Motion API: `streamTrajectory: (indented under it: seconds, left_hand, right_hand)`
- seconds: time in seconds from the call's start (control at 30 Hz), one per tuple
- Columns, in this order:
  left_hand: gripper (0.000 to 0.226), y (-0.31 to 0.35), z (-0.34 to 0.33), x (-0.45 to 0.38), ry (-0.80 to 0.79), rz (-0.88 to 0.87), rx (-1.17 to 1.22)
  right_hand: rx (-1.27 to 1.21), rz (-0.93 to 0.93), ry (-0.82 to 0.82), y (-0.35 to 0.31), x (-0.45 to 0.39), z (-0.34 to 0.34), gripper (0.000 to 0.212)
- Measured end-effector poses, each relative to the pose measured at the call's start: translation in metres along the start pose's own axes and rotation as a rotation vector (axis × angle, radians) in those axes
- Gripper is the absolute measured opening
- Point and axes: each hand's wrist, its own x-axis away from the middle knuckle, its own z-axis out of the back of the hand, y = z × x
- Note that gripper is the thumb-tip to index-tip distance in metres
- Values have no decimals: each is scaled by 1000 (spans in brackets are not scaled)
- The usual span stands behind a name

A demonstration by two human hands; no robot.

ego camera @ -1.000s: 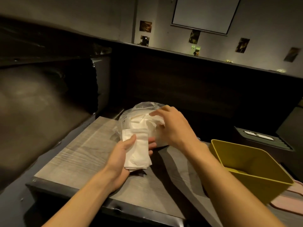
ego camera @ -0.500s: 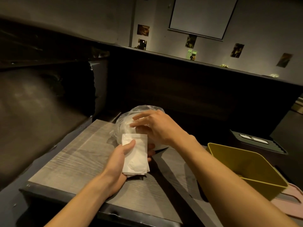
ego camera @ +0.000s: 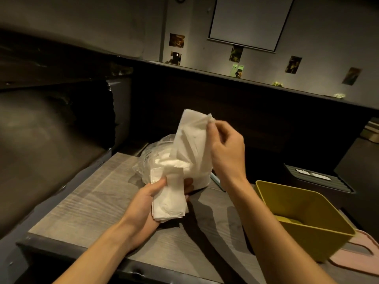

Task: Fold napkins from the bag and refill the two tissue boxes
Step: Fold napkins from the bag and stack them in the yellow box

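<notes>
Nearest the camera, the left hand is turned palm up over the grey wood-grain tabletop, its thumb laid across the near left edge and its fingers curled up from beneath around a small stack of folded white paper napkins; the fingertips show past the stack's right side. The stack lies in that palm and stands out beyond it towards the bag. To the right of this hand, and well apart from it, an empty mustard-yellow plastic tissue box sits on the same surface, open side up and tilted, with a pale pink flat piece lying partly under its near right corner. Just beyond the left hand, touching the far end of the stack, is a clear crinkled plastic bag holding a heap of white napkins. Above that bag the right hand is raised, thumb and fingers pinching the upper right corner of a single loose white paper napkin, which hangs down to the left of the hand with its lower end reaching into the mouth of the bag. Beyond the right hand and further right, a dark ribbed box stands behind the yellow one.
</notes>
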Motion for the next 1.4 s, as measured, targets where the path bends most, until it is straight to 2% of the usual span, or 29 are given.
streamTrajectory:
  seconds: [0.1, 0.17, 0.27, 0.4, 0.47, 0.6, 0.7, 0.8, 0.87, 0.97, 1.0, 1.07, 1.17, 1.27, 1.33, 1.4]
  left_hand:
    - [34, 1, 4, -3, 28, 21, 32]
    - [39, 1, 6, -3, -14, 18, 38]
    - [39, -2, 4, -1, -87, -46, -31]
    - [38, -9, 6, -6, -6, -166, -136]
    - [36, -9, 6, -6, -30, -161, -129]
    - [34, -11, 3, -4, -123, -107, -233]
    - [36, -12, 5, -6, -94, -116, -185]
    - [41, -10, 5, -8, -78, -98, -118]
    - [41, -9, 6, -11, -65, -99, -73]
    - [41, -10, 3, -10, -62, -102, -100]
    - [39, -11, 2, -10, -65, -100, -118]
    - [43, -10, 0, -7, -86, -60, -98]
    - [65, -7, -1, -3, -157, -21, -50]
    - [53, -8, -3, -2, -130, -37, -113]
    - [46, -9, 0, -4, -94, -44, -128]
    - [47, -9, 3, -5, -115, -41, -77]
  right_hand:
    - [-257, -333, -221, 0, 37, 14, 19]
    - [-243, -405, -266, 9, 59, 15, 18]
    - [-25, -282, -198, 28, 79, 9, 17]
    - [65, -214, -241, 43, 86, 12, 19]
    - [35, -207, -263, 46, 87, 14, 20]
    - [-8, -143, -205, 44, 88, 11, 25]
    - [140, -81, -213, 49, 89, 11, 28]
    - [299, -42, -158, 53, 90, 18, 15]
    - [255, -50, -81, 52, 92, 23, 5]
    - [-63, -135, -7, 44, 92, 24, 5]
    - [-144, -171, -24, 41, 92, 21, 6]
    - [-121, -175, -78, 39, 94, 14, 6]
    - [166, -65, -162, 42, 100, 2, 9]
    - [356, 14, -178, 44, 104, -1, 16]
    - [316, -19, -169, 45, 106, 2, 16]
    - [164, -175, -212, 45, 106, 7, 26]
